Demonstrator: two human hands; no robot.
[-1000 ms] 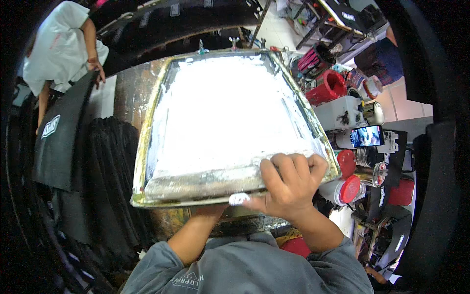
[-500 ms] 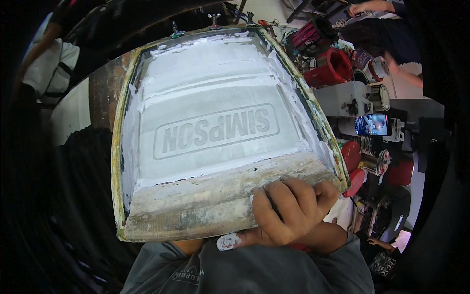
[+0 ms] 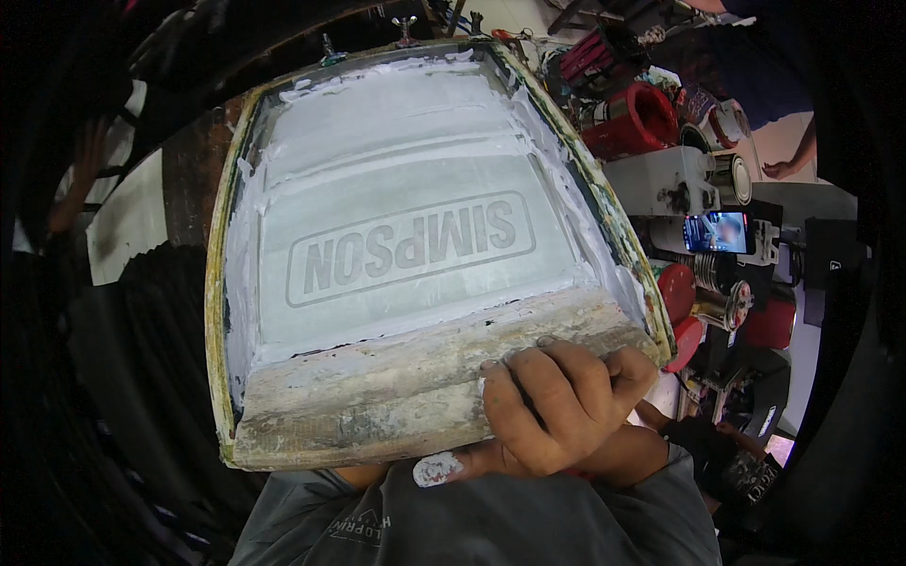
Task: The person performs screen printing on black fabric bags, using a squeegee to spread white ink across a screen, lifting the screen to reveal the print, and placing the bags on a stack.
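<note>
The screen is held over the table, its near edge raised and gripped by the right hand, the fingers curled over the top, the white-smeared thumb set against the near side. The left hand is hidden beneath, so its fingers cannot be told. White paste is ridged around upside-down outlined lettering. On the right, red lids are seen, then a black-stained white tub; farther, a red-coated bucket, contents hidden.

Kinda dark brown table, mostly hidden beneath the frame; can't tell if the pale sheet rests on it.
</note>
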